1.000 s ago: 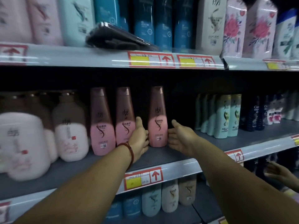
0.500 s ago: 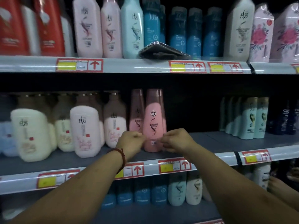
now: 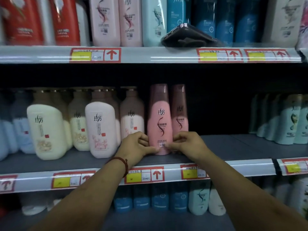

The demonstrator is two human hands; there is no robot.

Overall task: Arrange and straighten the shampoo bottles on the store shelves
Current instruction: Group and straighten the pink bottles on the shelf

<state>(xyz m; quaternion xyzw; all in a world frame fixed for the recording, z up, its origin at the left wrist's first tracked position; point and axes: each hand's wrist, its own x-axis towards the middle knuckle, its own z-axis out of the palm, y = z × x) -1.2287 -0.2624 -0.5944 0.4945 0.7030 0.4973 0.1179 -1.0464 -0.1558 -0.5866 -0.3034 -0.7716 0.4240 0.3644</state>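
A pink shampoo bottle (image 3: 159,120) with a brown cap stands upright on the middle shelf (image 3: 216,147), near its front. My left hand (image 3: 136,145) grips its lower left side, thumb across the base. My right hand (image 3: 186,143) grips the lower right side, thumb on the label. A second pink bottle (image 3: 180,110) stands just behind and to the right, partly hidden. Left of these stand white-and-brown pump bottles (image 3: 100,130).
A dark phone-like object on a cloth (image 3: 186,35) lies on the upper shelf edge among pink and blue bottles. Green bottles (image 3: 290,120) stand at the middle shelf's right. Grey shelf surface shows between them and the pink bottles. Blue bottles (image 3: 158,200) fill the lower shelf.
Both hands went from flanking a pink bottle with straight fingers to curling round it; the bottle now stands further forward, close beside the other pink ones. The view shifted left.
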